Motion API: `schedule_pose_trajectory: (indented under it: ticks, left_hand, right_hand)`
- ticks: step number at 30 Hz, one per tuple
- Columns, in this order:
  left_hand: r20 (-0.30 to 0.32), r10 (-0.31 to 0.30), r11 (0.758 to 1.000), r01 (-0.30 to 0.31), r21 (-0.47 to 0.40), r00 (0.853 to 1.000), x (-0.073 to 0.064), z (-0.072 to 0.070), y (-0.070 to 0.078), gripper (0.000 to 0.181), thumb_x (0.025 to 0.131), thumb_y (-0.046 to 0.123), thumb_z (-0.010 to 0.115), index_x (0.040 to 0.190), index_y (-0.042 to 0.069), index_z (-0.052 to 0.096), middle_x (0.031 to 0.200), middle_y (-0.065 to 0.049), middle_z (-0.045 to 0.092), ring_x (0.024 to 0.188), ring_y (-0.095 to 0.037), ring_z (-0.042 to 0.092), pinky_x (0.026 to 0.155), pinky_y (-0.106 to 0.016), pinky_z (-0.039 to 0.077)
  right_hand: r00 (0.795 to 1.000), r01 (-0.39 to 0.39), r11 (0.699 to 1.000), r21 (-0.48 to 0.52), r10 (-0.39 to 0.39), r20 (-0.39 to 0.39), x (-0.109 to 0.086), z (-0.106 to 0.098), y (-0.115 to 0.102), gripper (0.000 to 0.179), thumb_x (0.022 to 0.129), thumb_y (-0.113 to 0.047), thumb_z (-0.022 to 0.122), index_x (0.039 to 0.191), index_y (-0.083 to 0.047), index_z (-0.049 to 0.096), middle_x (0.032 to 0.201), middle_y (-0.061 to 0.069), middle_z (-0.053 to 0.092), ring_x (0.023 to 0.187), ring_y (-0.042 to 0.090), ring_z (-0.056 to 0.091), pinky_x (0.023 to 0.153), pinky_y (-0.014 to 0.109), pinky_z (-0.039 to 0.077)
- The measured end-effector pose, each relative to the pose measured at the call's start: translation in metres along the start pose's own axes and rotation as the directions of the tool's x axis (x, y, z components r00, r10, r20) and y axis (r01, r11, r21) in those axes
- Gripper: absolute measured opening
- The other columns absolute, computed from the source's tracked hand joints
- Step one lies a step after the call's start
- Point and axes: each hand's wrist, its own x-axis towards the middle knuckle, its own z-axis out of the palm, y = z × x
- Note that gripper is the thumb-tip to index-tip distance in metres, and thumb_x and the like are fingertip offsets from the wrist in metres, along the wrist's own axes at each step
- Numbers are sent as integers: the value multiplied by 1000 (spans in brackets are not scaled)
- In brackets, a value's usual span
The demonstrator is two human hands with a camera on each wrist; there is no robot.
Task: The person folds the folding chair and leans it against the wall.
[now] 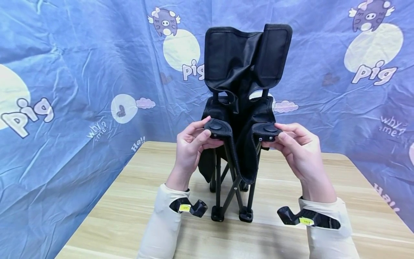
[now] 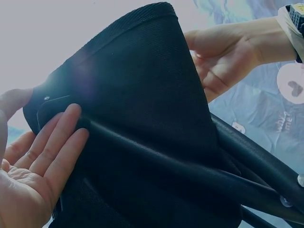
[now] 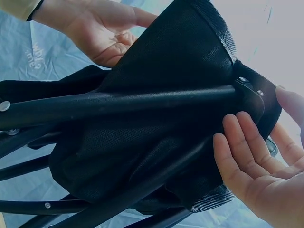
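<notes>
A small black folding chair [image 1: 233, 54] stands upright on the table, partly folded, its fabric seat sagging between the crossed metal legs [image 1: 235, 188]. My left hand [image 1: 195, 142] pinches the front left corner of the seat between thumb and fingers. The front right corner is pinched the same way by my right hand [image 1: 295, 147]. Seen from below in the left wrist view, the dark seat fabric [image 2: 137, 85] hangs over a frame tube, with the left fingers beneath the corner. In the right wrist view a tube [image 3: 118, 105] runs to the corner held by the right hand.
The light wood table [image 1: 136, 201] carries the chair's black feet [image 1: 217, 213]. Behind and beside it hangs a blue cloth [image 1: 81, 64] with pig prints. A black wrist camera [image 1: 197, 208] is strapped over the left sleeve, another [image 1: 288, 216] over the right.
</notes>
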Motion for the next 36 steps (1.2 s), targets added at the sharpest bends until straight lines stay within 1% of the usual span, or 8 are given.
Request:
schedule_pose_trajectory:
  ticks: [8,13,16,21,25,29,32,36]
  left_hand:
    - [6,4,1000,-4,6,1000,2,4,-3,41,87,31,79,121,12,67,100,-8,74,77,-21,74,70,-38,62]
    - [-6,-4,1000,4,9,1000,3,8,-4,44,86,31,80,122,10,66,96,-8,75,76,-21,74,69,-38,62]
    - [-1,-8,1000,8,3,1000,3,10,-5,41,87,27,78,122,10,66,94,-9,75,75,-22,74,69,-37,62]
    - [7,-12,1000,12,5,1000,4,12,-7,40,89,20,74,125,6,65,91,-9,75,73,-23,74,67,-37,62]
    - [1,-19,1000,19,7,1000,4,15,-7,46,89,19,73,129,-1,62,88,-8,75,70,-22,73,66,-36,62]
    - [2,-20,1000,20,7,1000,4,16,-8,56,89,19,73,132,-13,54,87,-8,75,69,-22,73,65,-35,62]
    - [8,-23,1000,23,5,1000,4,17,-9,59,89,18,73,132,-16,50,87,-8,75,69,-22,73,64,-35,62]
    - [20,-32,999,32,11,999,5,18,-9,58,90,15,70,133,-17,48,86,-8,75,69,-23,73,64,-36,62]
  right_hand:
    - [1000,3,1000,4,-3,13,3,3,1,26,96,17,48,119,18,58,107,28,69,94,36,71,85,42,59]
    - [1000,2,1000,-4,-2,13,5,5,2,26,96,17,48,119,18,59,107,27,69,94,35,71,85,42,59]
    - [1000,1,1000,-7,-1,10,5,6,2,26,96,17,48,119,18,59,107,27,69,94,35,71,85,42,59]
    - [1000,-8,1000,-1,8,12,7,8,2,26,96,16,48,119,17,60,107,27,70,95,34,71,85,42,59]
    - [1000,-9,1000,7,9,20,8,8,3,25,96,16,50,118,17,60,107,26,70,93,34,71,85,42,59]
    - [1000,-10,1000,17,9,26,8,9,4,24,96,15,51,118,17,60,107,26,70,94,33,71,85,42,59]
    - [1000,-12,1000,16,11,29,8,9,4,24,95,14,52,118,17,60,108,26,70,95,33,71,85,42,59]
    - [1000,-14,1000,13,13,25,8,10,4,25,96,15,51,118,17,60,108,26,69,95,33,71,85,43,59]
